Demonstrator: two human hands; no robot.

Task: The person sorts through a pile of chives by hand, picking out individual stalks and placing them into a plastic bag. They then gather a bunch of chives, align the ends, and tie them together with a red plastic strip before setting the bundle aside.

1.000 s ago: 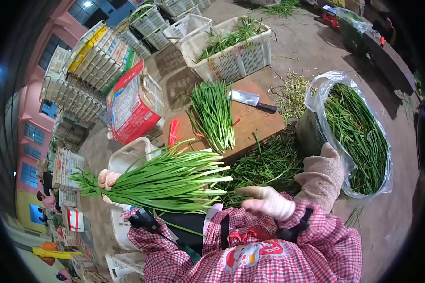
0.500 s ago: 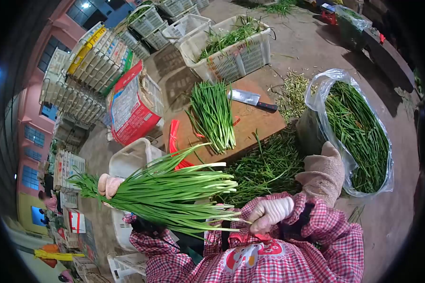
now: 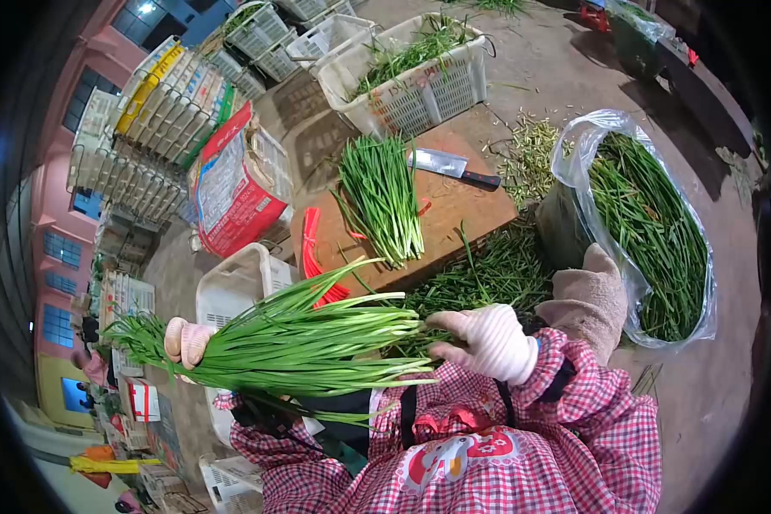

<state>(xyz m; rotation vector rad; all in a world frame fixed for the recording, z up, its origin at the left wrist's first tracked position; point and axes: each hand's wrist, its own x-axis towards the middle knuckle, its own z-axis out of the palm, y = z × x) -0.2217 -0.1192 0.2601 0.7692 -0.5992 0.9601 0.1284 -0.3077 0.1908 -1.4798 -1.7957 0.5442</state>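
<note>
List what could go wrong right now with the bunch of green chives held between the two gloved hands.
The chive bunch is gripped only near its leafy end by the left hand, while the right hand just touches the white stem ends with open fingers, so loose stalks may slide out. A few stalks already droop toward the checked apron. The cleaver lies bare on the wooden board, a hazard when reaching there.

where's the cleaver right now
The cleaver lies flat at the far edge of the wooden cutting board, just right of the loose pile of chives and in front of the white crate.
</note>
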